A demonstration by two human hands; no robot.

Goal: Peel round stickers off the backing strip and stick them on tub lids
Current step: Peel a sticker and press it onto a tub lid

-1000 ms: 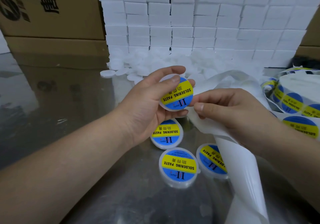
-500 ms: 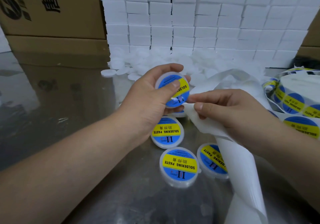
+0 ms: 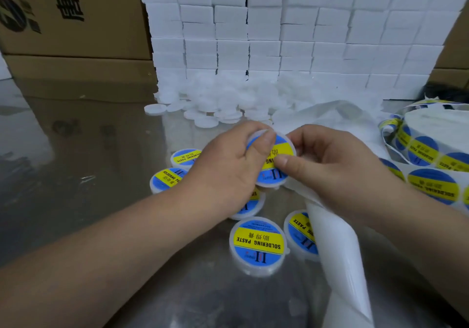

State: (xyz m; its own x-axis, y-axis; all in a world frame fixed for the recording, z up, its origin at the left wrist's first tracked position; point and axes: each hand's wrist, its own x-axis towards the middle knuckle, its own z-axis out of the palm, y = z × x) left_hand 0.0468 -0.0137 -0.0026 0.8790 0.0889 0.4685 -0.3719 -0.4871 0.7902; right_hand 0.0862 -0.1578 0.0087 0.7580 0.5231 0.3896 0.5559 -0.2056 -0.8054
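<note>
My left hand (image 3: 228, 173) grips a small white tub (image 3: 284, 147) above the table, thumb across its blue and yellow round sticker. My right hand (image 3: 332, 173) meets it from the right, and its thumb presses on the sticker's yellow band. The white backing strip (image 3: 340, 256) passes under my right hand, held in its curled fingers, and curls down toward the near edge. The sticker roll (image 3: 429, 150) lies at the right, with stickers showing on its loose end.
Several labelled tubs (image 3: 258, 245) lie on the shiny table (image 3: 88, 201) below and left of my hands. A heap of plain white lids (image 3: 215, 107) lies behind, before a wall of white boxes (image 3: 279, 36). Cardboard cartons (image 3: 71, 23) stand at the back left.
My left hand turned the tub and brought it right against my right hand. My right thumb moved from the backing strip onto the sticker. The view shifted slightly.
</note>
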